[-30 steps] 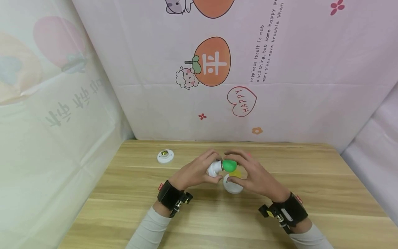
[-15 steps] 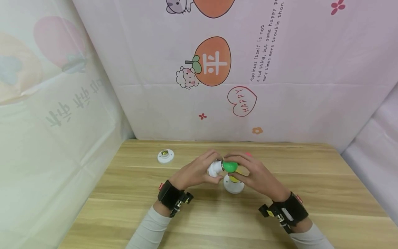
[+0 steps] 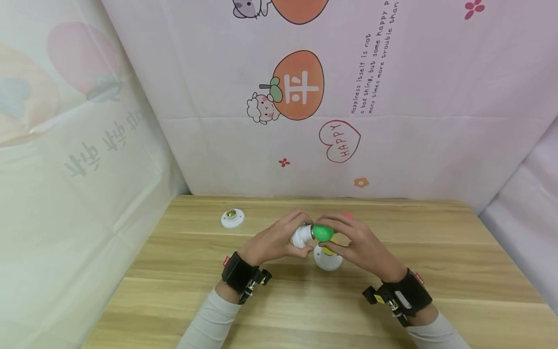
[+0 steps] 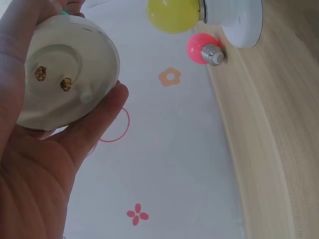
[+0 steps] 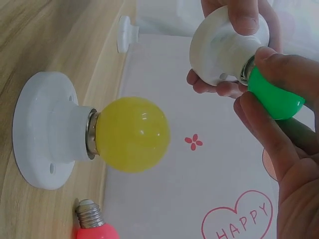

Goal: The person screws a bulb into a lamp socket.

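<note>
Right hand has closed in, pinching the glossy, rounded green bulb.

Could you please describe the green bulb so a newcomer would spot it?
Over the wooden table, the left hand holds a white socket. At its mouth, the right hand pinches the green bulb, the only one held, unlike the yellow bulb and pink bulb.

Green bulb is plain green | tilted holder is white, its screws brassy gold | yellow bulb is plain yellow, its base white | pink bulb shows a silver cap | far socket is white | tabletop has tan wood grain | pale backdrop bears orange and red prints | wristbands are black
</note>
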`<move>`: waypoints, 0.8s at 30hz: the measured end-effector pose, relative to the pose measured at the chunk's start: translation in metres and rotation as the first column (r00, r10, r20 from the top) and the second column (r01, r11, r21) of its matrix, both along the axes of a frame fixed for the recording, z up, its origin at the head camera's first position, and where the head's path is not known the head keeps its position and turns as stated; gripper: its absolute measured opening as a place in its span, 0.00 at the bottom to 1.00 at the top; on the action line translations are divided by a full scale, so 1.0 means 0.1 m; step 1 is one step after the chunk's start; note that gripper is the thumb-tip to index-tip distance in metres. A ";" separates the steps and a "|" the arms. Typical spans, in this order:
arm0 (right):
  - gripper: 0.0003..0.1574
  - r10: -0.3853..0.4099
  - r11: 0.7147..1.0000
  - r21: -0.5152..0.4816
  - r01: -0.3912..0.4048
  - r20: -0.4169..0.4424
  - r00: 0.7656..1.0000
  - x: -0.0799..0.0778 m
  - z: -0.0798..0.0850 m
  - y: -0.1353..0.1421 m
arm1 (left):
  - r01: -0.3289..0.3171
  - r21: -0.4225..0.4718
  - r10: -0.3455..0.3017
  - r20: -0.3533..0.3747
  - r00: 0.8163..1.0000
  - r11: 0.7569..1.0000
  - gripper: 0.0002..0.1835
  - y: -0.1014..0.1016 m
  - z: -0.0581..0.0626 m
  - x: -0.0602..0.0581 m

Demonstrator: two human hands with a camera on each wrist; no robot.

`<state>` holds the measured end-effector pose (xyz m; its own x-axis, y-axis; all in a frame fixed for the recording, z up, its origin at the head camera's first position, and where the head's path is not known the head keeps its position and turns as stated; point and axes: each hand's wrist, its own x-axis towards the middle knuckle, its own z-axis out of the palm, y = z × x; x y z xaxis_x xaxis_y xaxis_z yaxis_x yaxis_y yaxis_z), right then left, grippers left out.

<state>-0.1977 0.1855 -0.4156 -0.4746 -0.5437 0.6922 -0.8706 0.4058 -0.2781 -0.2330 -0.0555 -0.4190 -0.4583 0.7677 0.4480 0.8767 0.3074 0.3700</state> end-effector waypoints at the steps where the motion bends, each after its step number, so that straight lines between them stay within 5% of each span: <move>1: 0.41 0.002 1.000 0.000 -0.002 0.001 1.000 0.00 0.00 0.00 | 0.000 0.000 0.000 0.000 1.000 1.000 0.24 0.00 0.00 0.00; 24: 0.37 0.039 0.997 -0.061 -0.039 0.004 0.999 0.05 0.08 -0.08 | 0.004 -0.016 -0.004 -0.039 0.999 1.000 0.24 0.01 -0.01 0.02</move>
<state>-0.1929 0.1770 -0.4077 -0.4576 -0.5190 0.7220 -0.8839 0.3541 -0.3056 -0.2310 -0.0549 -0.4198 -0.4373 0.7768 0.4532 0.8918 0.3094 0.3302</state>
